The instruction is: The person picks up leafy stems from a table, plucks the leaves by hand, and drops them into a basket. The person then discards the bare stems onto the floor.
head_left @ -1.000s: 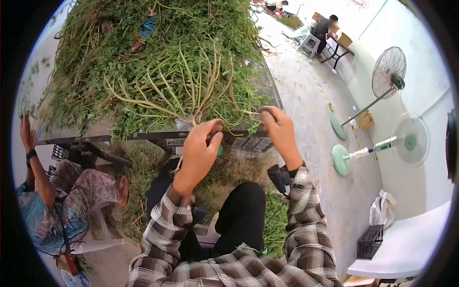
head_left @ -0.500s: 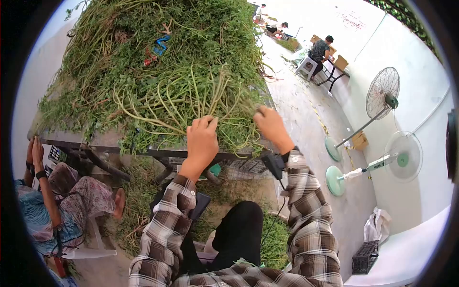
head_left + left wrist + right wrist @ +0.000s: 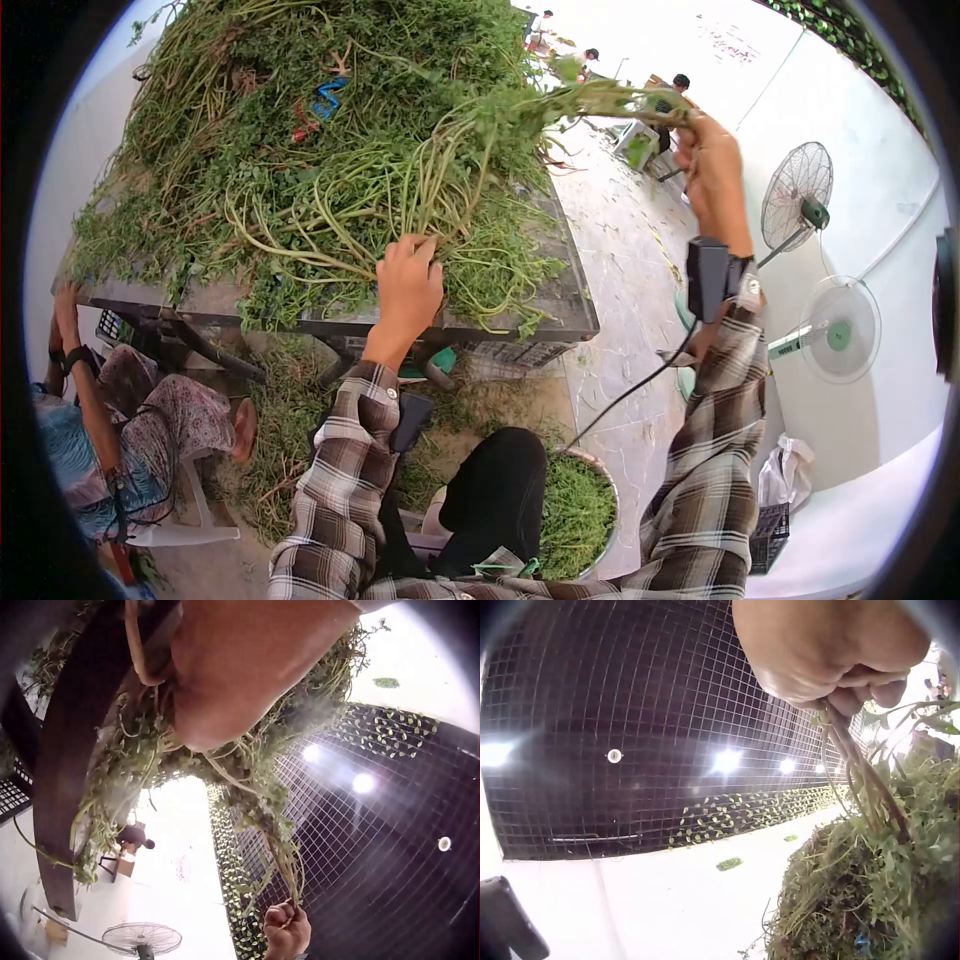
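My left hand (image 3: 408,285) grips the base of a fanned-out bunch of leafy green stems (image 3: 428,190) at the table's front edge. Up and to the right, my right hand (image 3: 715,175) holds other leafy stems (image 3: 625,98) by their ends, stretched out from the heap toward the upper right. In the right wrist view these stems run from the curled fingers (image 3: 847,701) down to the greenery. A large heap of the same leafy plants (image 3: 300,170) covers most of the dark table (image 3: 560,305). Part of the left hand's grip is hidden behind its back.
A round tub of greens (image 3: 580,510) stands on the floor beside my knee. Blue and red strips (image 3: 328,100) lie on the heap. Another person (image 3: 110,430) sits at the left. Fans (image 3: 797,195) stand on the right, and a cable (image 3: 640,390) hangs from my right wrist.
My right hand has swung from beside the left hand up and outward to the right, drawing stems with it. The left hand stays on its bunch at the table edge.
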`<action>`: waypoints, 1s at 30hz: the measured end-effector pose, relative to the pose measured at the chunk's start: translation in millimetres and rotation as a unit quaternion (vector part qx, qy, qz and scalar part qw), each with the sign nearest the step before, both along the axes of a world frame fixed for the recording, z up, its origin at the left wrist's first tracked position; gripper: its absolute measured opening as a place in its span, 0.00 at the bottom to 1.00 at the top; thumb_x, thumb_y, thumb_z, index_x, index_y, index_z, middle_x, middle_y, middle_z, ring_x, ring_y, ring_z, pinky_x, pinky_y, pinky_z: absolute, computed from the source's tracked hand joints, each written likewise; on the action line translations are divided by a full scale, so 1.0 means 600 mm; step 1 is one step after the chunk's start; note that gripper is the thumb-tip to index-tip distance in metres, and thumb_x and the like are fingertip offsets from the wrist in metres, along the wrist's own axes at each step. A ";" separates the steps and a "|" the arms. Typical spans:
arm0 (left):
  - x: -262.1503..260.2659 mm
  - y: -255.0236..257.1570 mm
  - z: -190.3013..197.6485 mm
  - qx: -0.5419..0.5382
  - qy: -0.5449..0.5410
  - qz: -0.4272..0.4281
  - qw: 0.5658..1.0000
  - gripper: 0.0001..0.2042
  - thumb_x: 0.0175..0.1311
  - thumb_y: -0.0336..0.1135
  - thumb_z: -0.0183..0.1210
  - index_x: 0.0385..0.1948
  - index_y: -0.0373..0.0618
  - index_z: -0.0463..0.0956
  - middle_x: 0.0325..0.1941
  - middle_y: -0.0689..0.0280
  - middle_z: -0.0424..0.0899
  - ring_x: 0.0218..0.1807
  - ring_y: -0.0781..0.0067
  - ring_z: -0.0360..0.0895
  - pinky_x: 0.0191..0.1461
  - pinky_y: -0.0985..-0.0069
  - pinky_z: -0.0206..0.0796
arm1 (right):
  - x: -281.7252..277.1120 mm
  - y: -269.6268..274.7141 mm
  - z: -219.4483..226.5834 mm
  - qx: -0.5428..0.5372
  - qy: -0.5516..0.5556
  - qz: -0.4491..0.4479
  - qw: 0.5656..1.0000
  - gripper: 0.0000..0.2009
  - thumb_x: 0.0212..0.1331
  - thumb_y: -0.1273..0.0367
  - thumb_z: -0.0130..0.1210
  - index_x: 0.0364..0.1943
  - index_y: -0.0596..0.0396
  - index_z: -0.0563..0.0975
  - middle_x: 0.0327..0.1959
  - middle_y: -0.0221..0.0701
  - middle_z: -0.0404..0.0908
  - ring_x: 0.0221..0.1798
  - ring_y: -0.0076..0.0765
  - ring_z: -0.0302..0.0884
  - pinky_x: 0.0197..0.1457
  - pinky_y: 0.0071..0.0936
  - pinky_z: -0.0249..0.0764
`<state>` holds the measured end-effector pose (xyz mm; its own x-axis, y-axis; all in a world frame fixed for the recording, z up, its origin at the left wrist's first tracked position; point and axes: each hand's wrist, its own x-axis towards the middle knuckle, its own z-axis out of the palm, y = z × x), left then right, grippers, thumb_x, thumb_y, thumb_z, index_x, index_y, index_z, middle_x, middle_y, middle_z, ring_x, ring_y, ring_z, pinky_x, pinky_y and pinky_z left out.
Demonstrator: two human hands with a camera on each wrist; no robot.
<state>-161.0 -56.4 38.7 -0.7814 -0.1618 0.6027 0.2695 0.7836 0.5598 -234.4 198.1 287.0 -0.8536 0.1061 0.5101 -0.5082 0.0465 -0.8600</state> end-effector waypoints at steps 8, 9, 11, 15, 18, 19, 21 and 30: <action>-0.002 -0.003 0.004 0.051 -0.003 0.000 0.999 0.16 0.54 0.29 0.54 0.46 0.38 0.73 0.45 0.59 0.71 0.49 0.57 0.65 0.51 0.63 0.56 | 0.059 -0.010 0.086 0.003 0.072 0.006 0.997 0.10 0.59 0.71 0.43 0.32 0.65 0.74 0.18 0.23 0.62 0.19 0.17 0.54 0.21 0.17 0.54; 0.001 -0.005 0.004 0.063 0.002 -0.006 0.998 0.16 0.54 0.29 0.54 0.46 0.39 0.73 0.46 0.60 0.71 0.48 0.57 0.65 0.51 0.63 0.56 | 0.060 -0.008 0.096 -0.001 0.084 -0.010 0.996 0.10 0.60 0.71 0.43 0.33 0.65 0.74 0.18 0.23 0.63 0.19 0.17 0.53 0.20 0.16 0.53; 0.001 -0.009 0.003 0.049 0.000 -0.008 0.999 0.16 0.54 0.29 0.54 0.46 0.39 0.74 0.46 0.60 0.71 0.49 0.57 0.65 0.52 0.63 0.55 | 0.065 0.004 0.129 -0.001 0.078 -0.010 0.997 0.10 0.60 0.71 0.44 0.34 0.65 0.74 0.17 0.21 0.62 0.18 0.17 0.53 0.20 0.14 0.52; 0.001 -0.003 0.009 0.039 -0.030 0.000 0.999 0.15 0.54 0.30 0.53 0.45 0.40 0.74 0.47 0.60 0.71 0.50 0.58 0.65 0.53 0.63 0.55 | 0.085 0.020 0.207 0.019 0.109 0.004 0.994 0.08 0.61 0.72 0.44 0.26 0.61 0.69 0.16 0.21 0.59 0.18 0.18 0.49 0.19 0.16 0.49; 0.005 -0.003 0.014 0.037 -0.066 -0.004 0.997 0.14 0.57 0.32 0.52 0.44 0.34 0.74 0.50 0.57 0.69 0.52 0.55 0.63 0.56 0.62 0.55 | 0.099 0.016 0.251 0.018 0.131 0.011 0.991 0.08 0.61 0.73 0.44 0.25 0.61 0.68 0.17 0.23 0.60 0.18 0.18 0.49 0.20 0.16 0.48; 0.007 -0.003 0.014 0.038 -0.063 -0.002 0.997 0.14 0.57 0.32 0.52 0.44 0.34 0.74 0.50 0.57 0.69 0.52 0.55 0.63 0.56 0.62 0.55 | 0.102 0.013 0.262 0.018 0.139 0.034 0.990 0.07 0.61 0.74 0.43 0.25 0.61 0.68 0.18 0.24 0.61 0.18 0.18 0.50 0.21 0.16 0.49; 0.010 -0.006 0.012 0.054 -0.047 -0.016 0.997 0.14 0.57 0.31 0.51 0.43 0.34 0.74 0.50 0.57 0.70 0.52 0.55 0.63 0.56 0.62 0.54 | 0.111 0.002 0.269 0.012 0.153 0.029 0.988 0.07 0.61 0.75 0.43 0.26 0.61 0.68 0.18 0.25 0.61 0.18 0.18 0.50 0.21 0.17 0.50; 0.029 -0.008 0.043 0.514 -0.108 -0.250 0.814 0.14 0.62 0.35 0.49 0.44 0.34 0.74 0.47 0.61 0.75 0.44 0.68 0.73 0.47 0.76 0.65 | 0.099 -0.111 -0.050 0.308 0.252 -0.031 0.917 0.08 0.58 0.67 0.44 0.28 0.55 0.72 0.21 0.27 0.68 0.20 0.24 0.65 0.25 0.25 0.62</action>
